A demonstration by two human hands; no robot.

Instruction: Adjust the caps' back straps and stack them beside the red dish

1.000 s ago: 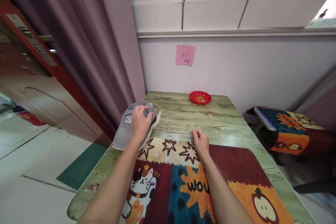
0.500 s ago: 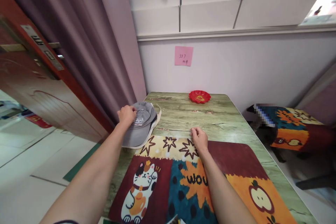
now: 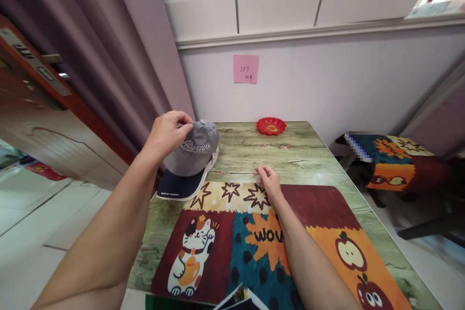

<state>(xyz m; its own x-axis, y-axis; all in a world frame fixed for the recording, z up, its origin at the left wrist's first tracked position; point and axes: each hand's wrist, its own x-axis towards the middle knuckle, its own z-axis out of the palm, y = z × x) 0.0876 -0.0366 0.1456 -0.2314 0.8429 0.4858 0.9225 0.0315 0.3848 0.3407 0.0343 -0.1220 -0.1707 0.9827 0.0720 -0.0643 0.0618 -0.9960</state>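
My left hand [image 3: 167,133] pinches the top of a grey baseball cap [image 3: 196,149] with white script lettering, holding it partly raised and tilted. Under it sits a cap with a navy brim [image 3: 179,184] and small white lettering, on top of a cream-white edged one [image 3: 209,167], stacked at the table's left edge. My right hand [image 3: 269,181] rests over the upper edge of the patterned mat [image 3: 308,203], holding nothing, its fingers loosely bent and slightly apart.
A red scalloped dish [image 3: 271,126] stands at the back of the green wood-grain table [image 3: 232,155]. Booklets [image 3: 241,300] show at the bottom edge. A door [image 3: 54,121] and purple curtain [image 3: 145,48] are at left, a mat-covered stool [image 3: 395,160] at right.
My left hand has lifted the grey cap up off the stack, uncovering the navy brim beneath. My right hand's fingers have loosened slightly. The view has shifted a little.
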